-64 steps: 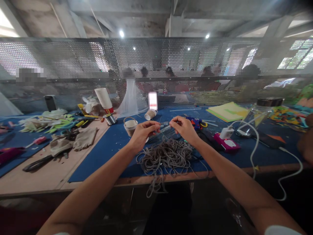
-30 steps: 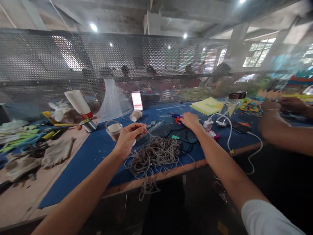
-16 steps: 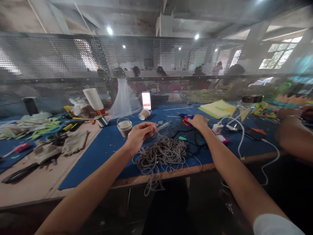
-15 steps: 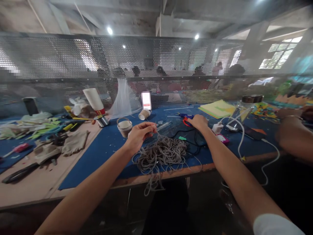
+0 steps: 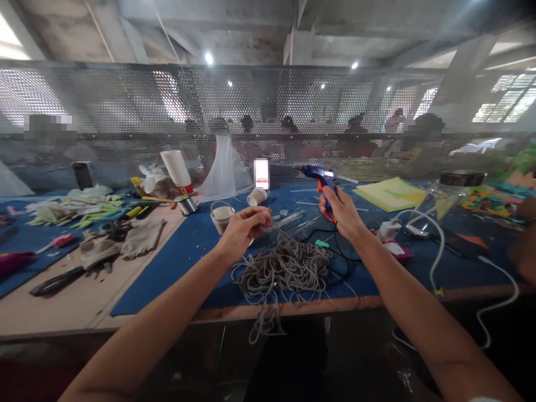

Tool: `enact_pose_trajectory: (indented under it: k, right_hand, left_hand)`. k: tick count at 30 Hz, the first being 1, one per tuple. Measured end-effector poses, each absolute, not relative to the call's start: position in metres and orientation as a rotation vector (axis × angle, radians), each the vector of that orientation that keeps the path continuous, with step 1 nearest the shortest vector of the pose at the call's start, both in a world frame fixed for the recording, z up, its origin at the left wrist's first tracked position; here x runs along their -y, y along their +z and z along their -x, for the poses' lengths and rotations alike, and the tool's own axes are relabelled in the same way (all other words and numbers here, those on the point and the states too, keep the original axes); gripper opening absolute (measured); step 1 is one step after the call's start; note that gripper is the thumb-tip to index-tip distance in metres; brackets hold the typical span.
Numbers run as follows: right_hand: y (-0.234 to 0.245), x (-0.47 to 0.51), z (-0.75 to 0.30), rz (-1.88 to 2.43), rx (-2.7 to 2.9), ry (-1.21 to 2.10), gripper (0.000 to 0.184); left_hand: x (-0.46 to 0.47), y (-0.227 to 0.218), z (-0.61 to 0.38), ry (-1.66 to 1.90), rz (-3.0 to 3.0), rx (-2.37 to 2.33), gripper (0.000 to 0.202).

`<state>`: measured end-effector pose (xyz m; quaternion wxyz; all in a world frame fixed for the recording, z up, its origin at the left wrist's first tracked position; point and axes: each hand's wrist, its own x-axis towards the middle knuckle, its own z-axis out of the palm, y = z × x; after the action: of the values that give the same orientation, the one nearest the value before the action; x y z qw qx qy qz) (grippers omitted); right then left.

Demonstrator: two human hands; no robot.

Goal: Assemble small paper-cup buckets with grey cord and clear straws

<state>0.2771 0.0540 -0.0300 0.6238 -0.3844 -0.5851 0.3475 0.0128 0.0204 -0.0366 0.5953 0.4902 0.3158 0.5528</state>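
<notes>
Lifted blue glue gun (image 5: 320, 176), right hand (image 5: 341, 211)

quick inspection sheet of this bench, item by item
surface: blue mat over a wooden bench top, bare wood at the left.
work things: tangled grey cord piled at the near edge, some strands hanging over it; blue glue gun lifted off the mat.
clutter: small handled paper cup, tilted cup stack, cloth gloves, green scraps, lidded jar.
hands: left hand pinches a cord end; right hand grips the glue gun.
cables: black lead beside the cord; white cable trailing off the edge.
surroundings: perforated metal screen, people seated behind it.
</notes>
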Motion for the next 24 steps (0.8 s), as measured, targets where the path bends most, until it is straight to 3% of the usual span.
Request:
enact_pose_trajectory:
  k: [17, 24]
  right_hand:
    - [-0.033, -0.025, -0.245, 0.736, 1.543, 0.891, 0.028]
    - [-0.035, -0.024, -0.245, 0.883, 1.664, 0.788, 0.033]
  left_hand:
    - [-0.024, -0.037, -0.012, 1.376, -1.109, -0.712, 0.016]
    - [-0.024, -0.037, -0.012, 1.355, -1.06, -0.713, 0.02]
